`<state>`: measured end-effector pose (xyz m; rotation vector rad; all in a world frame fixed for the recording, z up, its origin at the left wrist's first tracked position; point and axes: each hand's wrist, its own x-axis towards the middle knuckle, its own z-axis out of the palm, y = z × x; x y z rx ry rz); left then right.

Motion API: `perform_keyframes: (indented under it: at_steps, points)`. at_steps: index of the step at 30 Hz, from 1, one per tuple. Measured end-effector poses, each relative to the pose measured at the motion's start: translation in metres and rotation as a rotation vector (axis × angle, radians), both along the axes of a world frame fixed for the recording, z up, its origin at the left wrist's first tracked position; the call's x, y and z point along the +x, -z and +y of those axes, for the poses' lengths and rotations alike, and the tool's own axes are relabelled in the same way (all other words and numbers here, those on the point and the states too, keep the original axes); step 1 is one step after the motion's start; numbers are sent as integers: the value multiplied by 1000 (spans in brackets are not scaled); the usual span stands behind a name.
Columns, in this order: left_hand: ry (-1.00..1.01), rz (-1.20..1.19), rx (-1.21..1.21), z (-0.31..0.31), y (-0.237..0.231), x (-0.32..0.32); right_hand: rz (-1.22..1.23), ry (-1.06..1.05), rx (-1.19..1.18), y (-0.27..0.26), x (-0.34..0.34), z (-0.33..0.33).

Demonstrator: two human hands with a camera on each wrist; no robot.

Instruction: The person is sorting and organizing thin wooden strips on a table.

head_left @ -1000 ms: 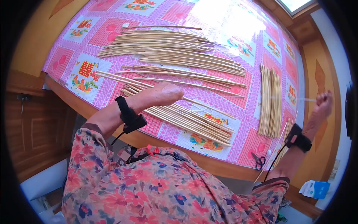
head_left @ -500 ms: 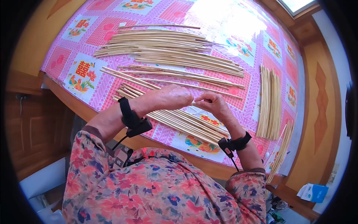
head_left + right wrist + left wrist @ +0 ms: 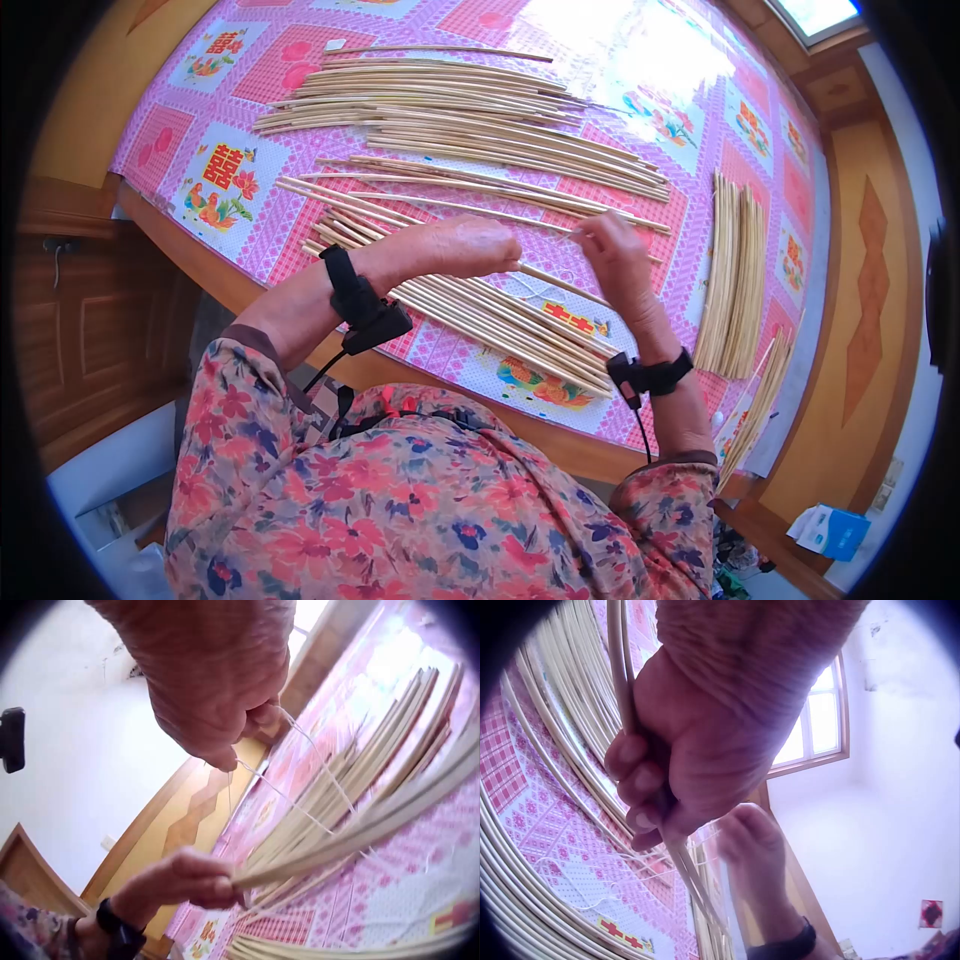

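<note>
Held sticks [image 3: 563, 283]: pale tan, slender, close together, slightly bowed, slanting down rightward across the middle of the head view.
String [image 3: 285, 796]: white, thin; two separate strands slope from upper middle down to the held sticks at right of the right wrist view.

The right hand [image 3: 620, 265] has drawn apart from the left hand [image 3: 465, 247].
</note>
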<state>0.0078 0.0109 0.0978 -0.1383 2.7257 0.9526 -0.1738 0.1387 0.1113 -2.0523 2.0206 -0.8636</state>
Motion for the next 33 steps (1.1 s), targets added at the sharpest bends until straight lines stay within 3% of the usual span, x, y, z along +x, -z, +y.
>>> perform_keyframes:
  at_steps: [3,5,7,8,9,13,17,22,29,31,33]
  points:
    - [-11,-8,-4,-1,18,7,269,287,-227,-30,-67,-8]
    - [-18,-7,-4,-2,21,6,291,508,-368,-55,-111,-2]
    - [-61,-28,20,-4,21,3,306,608,-344,-73,-118,0]
    - [-59,-26,23,-4,22,1,295,749,-76,-70,-113,2]
    - [-36,-23,5,-4,23,-2,385,523,-229,-45,-114,1]
    - [-10,-5,7,1,24,-8,-304,169,299,-8,-13,-4]
    - [11,11,39,1,28,-8,-583,-29,467,36,20,-4]
    - [11,-27,18,-3,27,-5,-449,-60,587,38,19,-7]
    - [7,-56,67,-1,32,-5,-286,-78,254,33,8,-10]
    - [-9,-15,38,-2,40,-4,12,78,55,28,-6,-14]
    - [-12,-44,45,-3,52,0,59,214,3,21,-31,-16]
